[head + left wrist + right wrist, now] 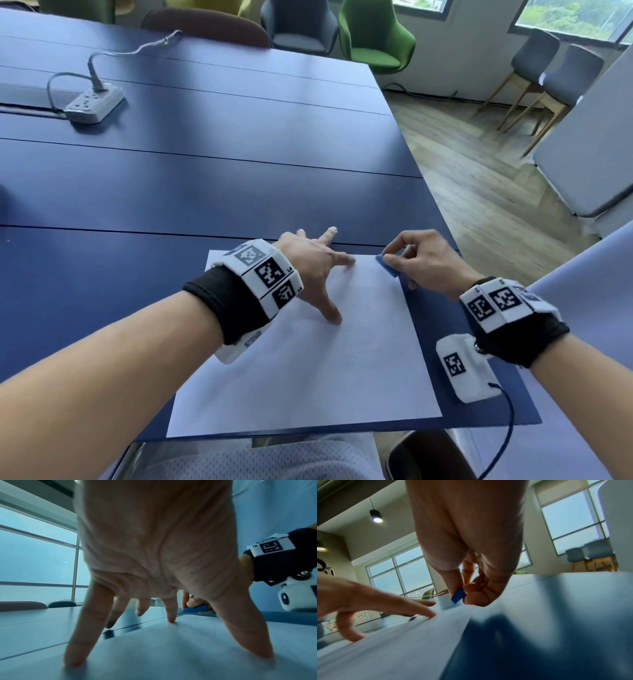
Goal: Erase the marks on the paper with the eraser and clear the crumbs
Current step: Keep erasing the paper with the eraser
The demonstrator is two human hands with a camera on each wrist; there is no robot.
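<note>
A white sheet of paper [329, 370] lies on the blue table [212, 161] near its front edge. No marks or crumbs on it show clearly. My left hand [318, 270] is spread, its straight fingers and thumb pressing on the paper's far part [171, 649]. My right hand [416, 260] pinches a small blue eraser [387, 267] between thumb and fingers at the paper's far right corner. In the left wrist view the eraser [195, 609] shows behind my fingers. In the right wrist view the eraser [458, 596] hangs just above the paper [402, 649].
A white power strip [94, 102] with its cable lies at the table's far left. The table's right edge [442, 205] runs close to my right hand. Chairs [373, 37] stand beyond the far edge, on the wooden floor.
</note>
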